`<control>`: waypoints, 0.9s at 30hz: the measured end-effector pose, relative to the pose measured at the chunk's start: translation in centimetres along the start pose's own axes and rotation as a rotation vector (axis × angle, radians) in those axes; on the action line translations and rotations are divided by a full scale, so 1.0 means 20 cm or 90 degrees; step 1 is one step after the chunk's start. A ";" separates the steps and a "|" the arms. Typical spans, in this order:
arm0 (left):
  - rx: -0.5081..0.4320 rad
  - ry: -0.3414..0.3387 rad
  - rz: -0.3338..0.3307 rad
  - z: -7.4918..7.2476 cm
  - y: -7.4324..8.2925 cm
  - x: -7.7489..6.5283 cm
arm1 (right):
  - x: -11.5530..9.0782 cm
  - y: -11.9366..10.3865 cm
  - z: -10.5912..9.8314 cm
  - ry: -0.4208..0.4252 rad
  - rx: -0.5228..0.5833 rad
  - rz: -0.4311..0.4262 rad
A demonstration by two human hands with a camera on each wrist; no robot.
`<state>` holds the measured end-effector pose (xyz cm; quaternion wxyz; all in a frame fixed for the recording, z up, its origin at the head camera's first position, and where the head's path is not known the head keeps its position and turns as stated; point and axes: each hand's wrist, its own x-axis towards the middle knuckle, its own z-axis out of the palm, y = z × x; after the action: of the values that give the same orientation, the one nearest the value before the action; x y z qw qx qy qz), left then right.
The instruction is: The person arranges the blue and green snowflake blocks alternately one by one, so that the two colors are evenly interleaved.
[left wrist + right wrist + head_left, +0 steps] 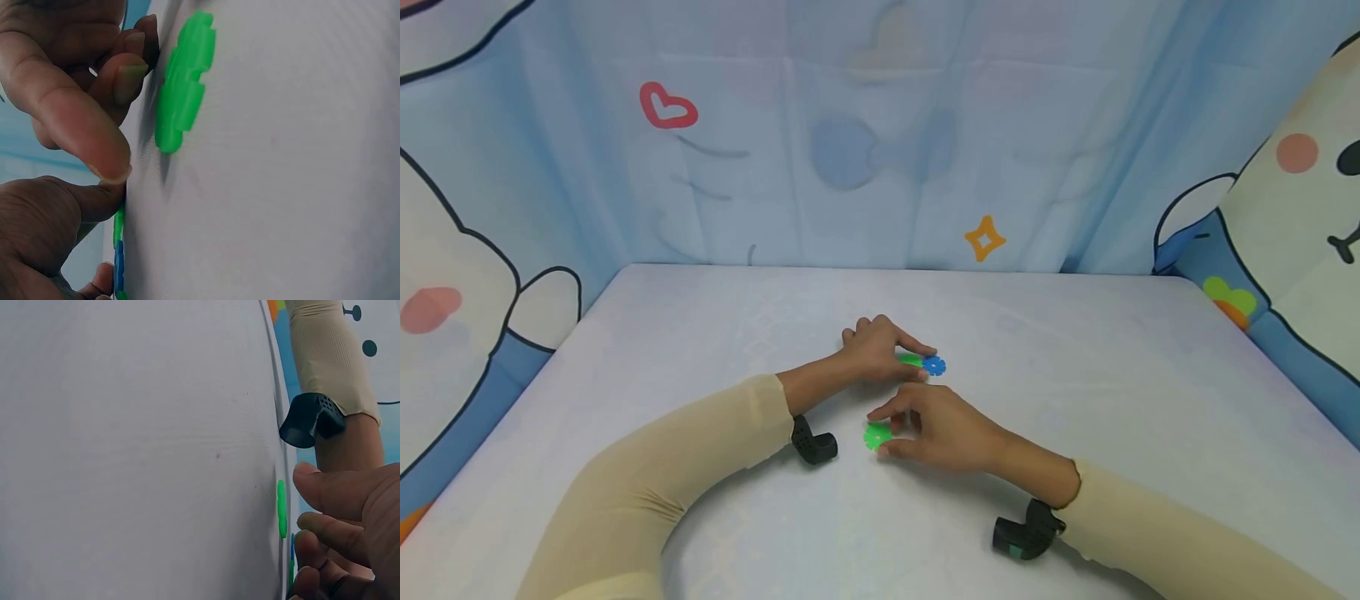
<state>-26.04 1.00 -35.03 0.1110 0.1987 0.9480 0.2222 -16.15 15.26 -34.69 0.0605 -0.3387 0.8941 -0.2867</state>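
In the head view, my left hand [876, 350] pinches joined snowflake building discs between thumb and index finger. They show a blue disc [934, 365] with a narrow green part [909, 360] against it. Closer to me, my right hand [940, 425] spreads thumb and index finger about a separate green disc [877, 436]. In the left wrist view this green disc [186, 84] lies on the cloth, a small gap from the fingers. The right wrist view has the green disc [282, 509] edge-on by the thumb. My left fingers partly hide the joined discs.
A white cloth covers the table [737, 333]. Behind it hangs a light blue patterned curtain [880, 167], with printed cartoon figures at both sides. Black wrist cameras sit under the left sleeve [700, 442] and the right sleeve [1165, 533].
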 end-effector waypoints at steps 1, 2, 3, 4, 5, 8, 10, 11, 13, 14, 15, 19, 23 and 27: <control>-0.001 0.001 -0.001 0.00 0.00 0.00 | 0.00 0.00 0.00 -0.002 -0.001 -0.001; -0.001 0.002 -0.003 0.00 0.00 0.00 | 0.01 0.00 0.00 -0.005 -0.003 -0.003; 0.000 0.003 -0.004 0.00 0.00 0.00 | 0.01 0.00 0.01 -0.007 -0.004 -0.003; 0.001 0.004 -0.004 0.00 0.00 0.00 | 0.01 0.00 0.01 -0.009 -0.003 -0.003; 0.000 0.005 -0.004 0.00 0.00 0.00 | 0.01 0.00 0.01 -0.011 -0.002 -0.003; 0.001 0.007 -0.001 0.01 0.00 0.00 | 0.02 -0.01 0.01 -0.016 0.001 0.003; -0.001 0.009 0.001 0.01 0.00 0.00 | 0.02 -0.01 0.01 -0.018 0.001 0.006; -0.003 0.011 0.002 0.01 0.00 0.00 | 0.03 -0.01 0.01 -0.018 0.000 0.006; -0.005 0.014 0.002 0.01 0.01 0.00 | 0.03 -0.01 0.01 -0.017 -0.003 0.009; -0.006 0.014 0.001 0.01 0.01 0.00 | 0.04 0.00 0.01 -0.016 -0.004 0.010; -0.007 0.015 0.001 0.01 0.01 0.00 | 0.04 0.00 0.01 -0.016 -0.003 0.011; -0.012 0.016 0.005 0.01 0.01 -0.01 | 0.05 0.00 0.01 -0.015 0.002 0.016; -0.016 0.018 0.012 0.01 0.00 -0.01 | 0.05 0.01 0.01 -0.019 0.008 0.019; -0.016 0.023 0.015 0.01 0.00 0.00 | 0.05 0.01 0.01 -0.029 0.017 0.025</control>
<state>-25.95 1.07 -35.24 0.0939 0.2048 0.9446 0.2388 -16.97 14.54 -34.86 0.0908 -0.3266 0.8952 -0.2895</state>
